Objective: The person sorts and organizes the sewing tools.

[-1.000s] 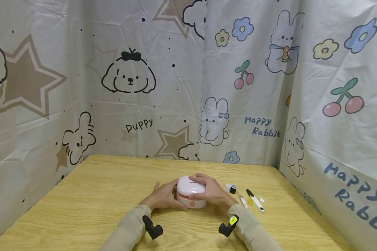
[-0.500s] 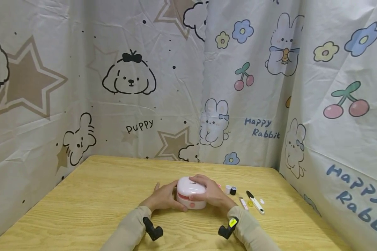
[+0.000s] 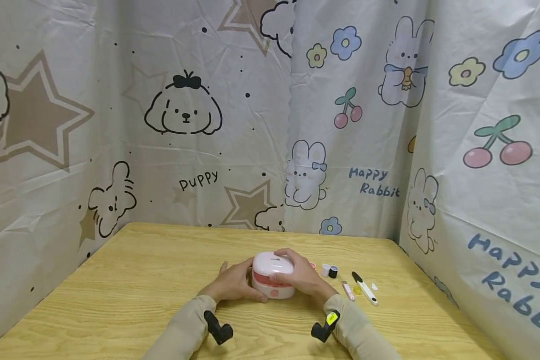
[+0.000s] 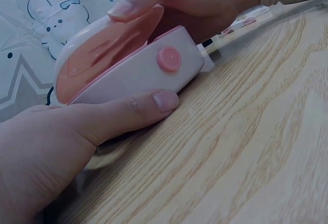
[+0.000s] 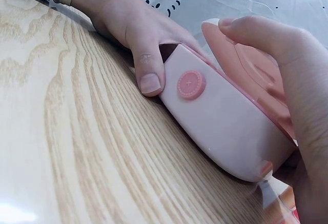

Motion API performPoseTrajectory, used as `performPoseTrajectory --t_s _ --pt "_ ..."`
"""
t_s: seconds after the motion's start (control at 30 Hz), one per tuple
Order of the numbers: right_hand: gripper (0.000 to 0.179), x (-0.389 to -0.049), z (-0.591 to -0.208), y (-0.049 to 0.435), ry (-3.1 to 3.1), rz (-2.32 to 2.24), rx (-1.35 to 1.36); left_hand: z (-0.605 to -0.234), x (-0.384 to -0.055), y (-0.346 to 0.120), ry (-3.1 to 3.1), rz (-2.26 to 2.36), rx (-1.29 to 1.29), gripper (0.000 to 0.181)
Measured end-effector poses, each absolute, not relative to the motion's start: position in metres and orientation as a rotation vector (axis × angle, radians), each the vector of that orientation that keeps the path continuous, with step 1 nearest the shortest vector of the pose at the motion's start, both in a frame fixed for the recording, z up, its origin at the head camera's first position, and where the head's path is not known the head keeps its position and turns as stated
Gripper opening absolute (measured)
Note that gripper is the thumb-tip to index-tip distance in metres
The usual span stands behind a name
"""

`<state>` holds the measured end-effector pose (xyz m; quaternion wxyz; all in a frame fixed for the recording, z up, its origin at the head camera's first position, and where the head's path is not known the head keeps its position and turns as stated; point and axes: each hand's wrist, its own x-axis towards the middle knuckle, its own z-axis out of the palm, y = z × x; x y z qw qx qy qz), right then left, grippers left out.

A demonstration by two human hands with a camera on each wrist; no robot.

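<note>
Two hands are on one pink-and-white box (image 3: pixel 270 289), which sits upright on the one wooden table (image 3: pixel 162 290) I have in view. To its right I count two small spools, a white spool (image 3: pixel 326 270) touching or just beside a dark spool (image 3: pixel 333 272), one black-and-white tool (image 3: pixel 365 289), one pink-and-white stick (image 3: pixel 348 291), one small yellow thing (image 3: pixel 357 290) and one white scrap (image 3: pixel 375 287); a pink thing (image 3: pixel 313 266) shows only in part past the right hand (image 3: pixel 303 274). Two black wrist cameras, a left camera (image 3: pixel 218 328) and a right camera (image 3: pixel 326 326), complete my count. The left hand (image 3: pixel 235 283) grips the base round its left side, thumb lying along the lower front. The right hand holds the lid (image 3: pixel 266 262), thumb at its front rim, fingers over the top, and the lid stands partly raised. My head view gives me the glossy top with small dark lettering; both wrist views add the lid's moulded pink underside and a single pink button (image 4: pixel 169 59) seen close. Some of the left fingers are hidden behind the box, so I cannot tell how they lie.
</note>
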<state>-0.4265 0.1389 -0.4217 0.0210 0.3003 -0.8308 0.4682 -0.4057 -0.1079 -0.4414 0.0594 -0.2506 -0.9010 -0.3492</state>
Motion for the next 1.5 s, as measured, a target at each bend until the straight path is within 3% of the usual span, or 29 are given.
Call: performPoseTrajectory --t_s 0.97,1.5 --pt "0.053 -0.426 -0.414 0.142 -2.515 1.47 0.876 -0.444 -0.407 -0.108 -2.738 -1.013 -0.762 0.119" --pt "0.051 -0.428 -0.41 0.138 -2.494 1.595 0.79 -0.44 -0.403 -0.106 -2.756 -0.989 -0.731 0.115"
